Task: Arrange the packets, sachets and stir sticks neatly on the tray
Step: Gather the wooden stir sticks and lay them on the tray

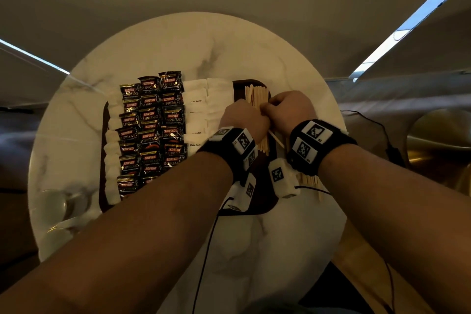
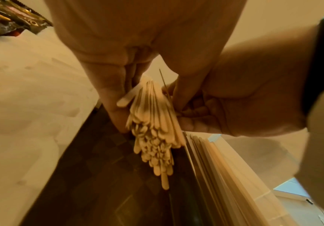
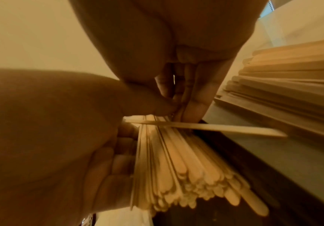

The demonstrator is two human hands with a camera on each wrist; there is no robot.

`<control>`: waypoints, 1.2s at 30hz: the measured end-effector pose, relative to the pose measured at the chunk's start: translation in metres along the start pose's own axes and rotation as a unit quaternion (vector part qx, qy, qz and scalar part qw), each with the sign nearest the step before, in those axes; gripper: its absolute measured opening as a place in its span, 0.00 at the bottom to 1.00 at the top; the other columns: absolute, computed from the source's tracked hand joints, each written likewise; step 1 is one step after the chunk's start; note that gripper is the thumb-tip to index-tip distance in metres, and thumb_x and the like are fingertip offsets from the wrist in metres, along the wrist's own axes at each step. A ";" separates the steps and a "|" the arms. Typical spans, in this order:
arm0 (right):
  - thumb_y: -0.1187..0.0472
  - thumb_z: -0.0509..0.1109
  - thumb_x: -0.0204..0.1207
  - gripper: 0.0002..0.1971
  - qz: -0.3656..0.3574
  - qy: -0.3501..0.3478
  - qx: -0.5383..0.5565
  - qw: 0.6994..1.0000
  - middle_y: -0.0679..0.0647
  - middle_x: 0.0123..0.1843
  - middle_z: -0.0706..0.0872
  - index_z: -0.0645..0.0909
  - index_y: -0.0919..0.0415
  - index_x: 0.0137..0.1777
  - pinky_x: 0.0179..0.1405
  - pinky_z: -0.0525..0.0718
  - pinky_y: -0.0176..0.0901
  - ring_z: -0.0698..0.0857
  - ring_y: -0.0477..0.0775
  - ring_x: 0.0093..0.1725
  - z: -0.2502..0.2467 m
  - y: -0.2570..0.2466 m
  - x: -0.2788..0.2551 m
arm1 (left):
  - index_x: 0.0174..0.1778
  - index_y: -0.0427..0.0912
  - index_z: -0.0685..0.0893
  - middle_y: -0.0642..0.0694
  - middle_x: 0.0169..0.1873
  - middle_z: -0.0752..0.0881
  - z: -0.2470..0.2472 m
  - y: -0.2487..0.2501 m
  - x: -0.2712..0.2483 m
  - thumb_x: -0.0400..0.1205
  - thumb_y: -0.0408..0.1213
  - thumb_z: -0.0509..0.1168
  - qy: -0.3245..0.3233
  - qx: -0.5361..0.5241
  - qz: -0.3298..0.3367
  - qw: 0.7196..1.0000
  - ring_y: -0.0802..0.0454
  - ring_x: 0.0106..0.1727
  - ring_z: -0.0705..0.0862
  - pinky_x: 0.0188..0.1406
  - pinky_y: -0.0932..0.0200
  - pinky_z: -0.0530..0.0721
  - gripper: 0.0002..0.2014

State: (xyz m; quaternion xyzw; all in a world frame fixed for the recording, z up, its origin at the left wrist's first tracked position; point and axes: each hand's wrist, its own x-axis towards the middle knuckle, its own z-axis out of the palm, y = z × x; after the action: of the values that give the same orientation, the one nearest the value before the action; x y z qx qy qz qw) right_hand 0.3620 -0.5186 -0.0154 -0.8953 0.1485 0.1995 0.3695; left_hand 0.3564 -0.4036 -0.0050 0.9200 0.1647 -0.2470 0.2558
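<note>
- Stir sticks (image 1: 255, 95) lie lengthwise on the tray (image 1: 238, 86), pointing away from the person.
- Left hand (image 1: 243, 120) and right hand (image 1: 286, 107) both clasp the bundle (one stick (image 3: 215, 128) juts crosswise).
- Packets (image 1: 150, 122) read "KOPIKO SUPREMO"; sachets (image 1: 196, 120) "White Sugar".

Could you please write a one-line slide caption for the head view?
Both hands, left hand and right hand, gather stir sticks on the tray beside coffee packets.

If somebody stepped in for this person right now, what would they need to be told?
Left hand and right hand together grip a bundle of stir sticks over the right end of the tray; one stick juts out crosswise.
Done: coffee packets and white sachets lie in rows on the tray.
Left: square the bundle, lay it down, and bring in the loose sticks lying on the table beside the tray's right edge.
</note>
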 end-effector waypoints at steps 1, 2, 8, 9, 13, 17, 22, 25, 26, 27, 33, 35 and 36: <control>0.50 0.74 0.82 0.12 0.001 0.005 -0.004 1.000 0.57 0.49 0.94 0.95 0.56 0.51 0.47 0.82 0.44 0.90 0.59 0.53 0.000 -0.001 0.000 | 0.53 0.40 0.78 0.48 0.42 0.78 -0.001 -0.002 -0.001 0.83 0.54 0.67 0.006 0.002 0.002 1.000 0.57 0.31 0.71 0.24 0.60 0.67 0.18; 0.50 0.73 0.82 0.13 0.002 0.009 -0.005 1.000 0.57 0.50 0.94 0.95 0.57 0.52 0.48 0.82 0.44 0.90 0.60 0.54 0.001 -0.001 0.001 | 0.53 0.40 0.78 0.50 0.38 0.75 -0.001 -0.003 -0.001 0.82 0.57 0.67 0.009 0.006 0.005 1.000 0.58 0.31 0.71 0.24 0.60 0.67 0.21; 0.47 0.72 0.83 0.14 0.008 0.024 0.053 0.998 0.53 0.50 0.94 0.94 0.54 0.56 0.55 0.89 0.48 0.91 0.56 0.52 0.000 0.005 -0.010 | 0.35 0.44 0.76 0.48 0.34 0.81 -0.015 -0.009 -0.015 0.82 0.58 0.65 0.031 0.007 0.029 0.999 0.53 0.34 0.81 0.23 0.59 0.67 0.21; 0.48 0.73 0.82 0.13 0.000 0.020 0.050 0.999 0.52 0.52 0.94 0.93 0.53 0.58 0.57 0.88 0.48 0.91 0.54 0.53 -0.002 0.007 -0.014 | 0.34 0.44 0.75 0.47 0.35 0.82 -0.016 -0.012 -0.017 0.82 0.54 0.65 0.031 0.011 0.034 0.999 0.51 0.35 0.82 0.23 0.59 0.67 0.19; 0.55 0.80 0.75 0.21 -0.033 -0.013 -0.046 0.998 0.51 0.60 0.90 0.87 0.52 0.69 0.58 0.84 0.43 0.88 0.54 0.60 -0.004 0.018 -0.028 | 0.56 0.43 0.85 0.43 0.54 0.88 -0.017 -0.026 -0.024 0.79 0.41 0.66 0.035 0.015 0.055 0.998 0.46 0.55 0.86 0.41 0.61 0.75 0.12; 0.66 0.76 0.75 0.23 -0.038 -0.012 -0.091 0.995 0.56 0.59 0.90 0.83 0.53 0.70 0.52 0.85 0.45 0.88 0.59 0.59 0.006 0.025 -0.030 | 0.79 0.47 0.76 0.42 0.73 0.78 -0.012 -0.041 -0.027 0.75 0.42 0.71 0.027 0.041 0.087 0.995 0.41 0.73 0.78 0.67 0.48 0.80 0.33; 0.66 0.71 0.76 0.18 -0.033 0.020 -0.065 0.997 0.54 0.55 0.91 0.86 0.51 0.65 0.45 0.79 0.41 0.88 0.56 0.55 0.005 0.026 -0.025 | 0.86 0.51 0.66 0.44 0.77 0.72 -0.003 -0.056 -0.035 0.68 0.52 0.81 0.018 0.085 0.144 0.986 0.39 0.75 0.70 0.71 0.44 0.75 0.50; 0.63 0.75 0.75 0.15 -0.020 0.021 -0.060 0.998 0.51 0.54 0.88 0.87 0.51 0.60 0.46 0.79 0.41 0.85 0.53 0.52 0.001 0.025 -0.023 | 0.86 0.50 0.65 0.45 0.78 0.70 -0.002 -0.062 -0.035 0.69 0.57 0.80 0.010 0.130 0.177 0.976 0.39 0.75 0.68 0.73 0.40 0.76 0.51; 0.61 0.76 0.75 0.13 -0.020 0.024 -0.056 0.998 0.50 0.54 0.88 0.88 0.51 0.58 0.46 0.79 0.41 0.85 0.52 0.52 -0.001 0.023 -0.022 | 0.86 0.50 0.66 0.45 0.78 0.70 -0.002 -0.063 -0.033 0.69 0.57 0.80 0.010 0.142 0.179 0.973 0.39 0.76 0.68 0.74 0.39 0.75 0.49; 0.60 0.76 0.74 0.11 -0.020 0.027 -0.048 0.998 0.50 0.53 0.89 0.88 0.51 0.56 0.46 0.80 0.41 0.86 0.51 0.52 -0.004 0.021 -0.022 | 0.85 0.50 0.67 0.45 0.79 0.71 -0.001 -0.064 -0.031 0.70 0.56 0.80 0.009 0.154 0.179 0.972 0.39 0.76 0.69 0.75 0.38 0.75 0.48; 0.60 0.78 0.69 0.04 -0.006 0.030 0.048 0.998 0.51 0.43 0.93 0.89 0.50 0.40 0.53 0.94 0.55 0.93 0.54 0.46 -0.008 -0.003 -0.006 | 0.84 0.49 0.70 0.48 0.80 0.72 -0.002 -0.073 -0.023 0.73 0.53 0.80 0.021 0.136 0.182 0.974 0.40 0.77 0.70 0.76 0.38 0.74 0.44; 0.59 0.80 0.68 0.04 -0.010 0.016 0.073 0.997 0.51 0.40 0.94 0.89 0.50 0.39 0.50 0.94 0.57 0.94 0.54 0.43 -0.002 -0.011 0.000 | 0.86 0.49 0.65 0.47 0.80 0.71 -0.004 -0.074 -0.025 0.69 0.56 0.82 0.031 0.119 0.188 0.974 0.41 0.77 0.70 0.77 0.38 0.74 0.51; 0.58 0.80 0.69 0.03 -0.015 0.014 0.071 0.997 0.51 0.39 0.94 0.89 0.50 0.39 0.51 0.94 0.56 0.94 0.54 0.43 0.001 -0.014 0.004 | 0.87 0.50 0.62 0.47 0.81 0.70 -0.005 -0.075 -0.026 0.67 0.57 0.83 0.035 0.112 0.190 0.975 0.41 0.77 0.70 0.77 0.38 0.74 0.54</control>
State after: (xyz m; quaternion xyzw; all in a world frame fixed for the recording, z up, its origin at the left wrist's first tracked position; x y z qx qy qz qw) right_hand 0.3708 -0.5087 -0.0096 -0.8717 0.1540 0.1700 0.4331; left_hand 0.3045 -0.3447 -0.0162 0.9655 -0.0325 -0.1783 0.1873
